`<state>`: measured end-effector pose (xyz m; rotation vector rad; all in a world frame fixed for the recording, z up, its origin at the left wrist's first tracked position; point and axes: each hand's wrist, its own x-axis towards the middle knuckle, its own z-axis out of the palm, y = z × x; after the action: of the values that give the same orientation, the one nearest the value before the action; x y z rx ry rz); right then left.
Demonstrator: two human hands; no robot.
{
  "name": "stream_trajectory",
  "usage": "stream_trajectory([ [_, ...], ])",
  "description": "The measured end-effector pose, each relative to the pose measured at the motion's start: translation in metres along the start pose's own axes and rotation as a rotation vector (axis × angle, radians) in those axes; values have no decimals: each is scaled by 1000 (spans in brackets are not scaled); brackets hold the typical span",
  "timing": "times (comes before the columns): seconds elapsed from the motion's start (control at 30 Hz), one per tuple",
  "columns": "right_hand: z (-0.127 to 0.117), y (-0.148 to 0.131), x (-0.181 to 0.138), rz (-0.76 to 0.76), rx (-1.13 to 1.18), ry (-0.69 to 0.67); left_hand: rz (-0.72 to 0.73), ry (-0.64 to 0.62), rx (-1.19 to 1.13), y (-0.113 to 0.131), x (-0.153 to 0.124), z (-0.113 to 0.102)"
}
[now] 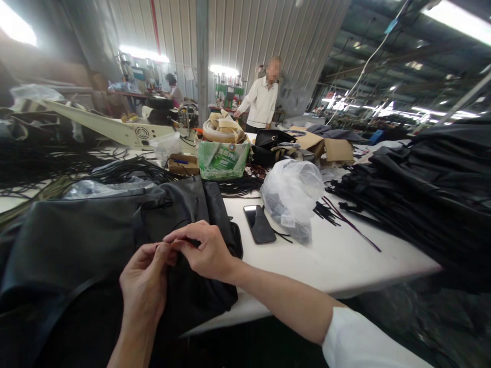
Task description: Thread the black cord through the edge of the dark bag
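Note:
A large black bag (84, 230), with straps and a buckle on its upper side, lies across the left of the table. Over its right part, my left hand (148, 276) is closed in a pinch, thumb against fingertips. My right hand (203, 248) pinches at the same spot, its fingertips meeting those of the left. Whatever sits between the fingertips is too small and dark to make out. A black strap (140, 225) runs along the bag just beyond the hands.
On the white table (307, 271) are a dark phone (260, 225), a clear plastic bag (293, 191) and black cords (326, 212). Behind stands a green box (224, 161) with rolled tape. Black bags (433, 189) are piled at right. A person in white (263, 102) stands beyond the table.

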<state>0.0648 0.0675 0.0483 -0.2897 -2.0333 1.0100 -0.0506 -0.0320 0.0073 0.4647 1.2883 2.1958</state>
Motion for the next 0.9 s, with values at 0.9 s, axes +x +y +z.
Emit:
stream_trajectory([
  [0.9,-4,2,-4,-56,-70,4,-11,69,26,-12,1,-4],
])
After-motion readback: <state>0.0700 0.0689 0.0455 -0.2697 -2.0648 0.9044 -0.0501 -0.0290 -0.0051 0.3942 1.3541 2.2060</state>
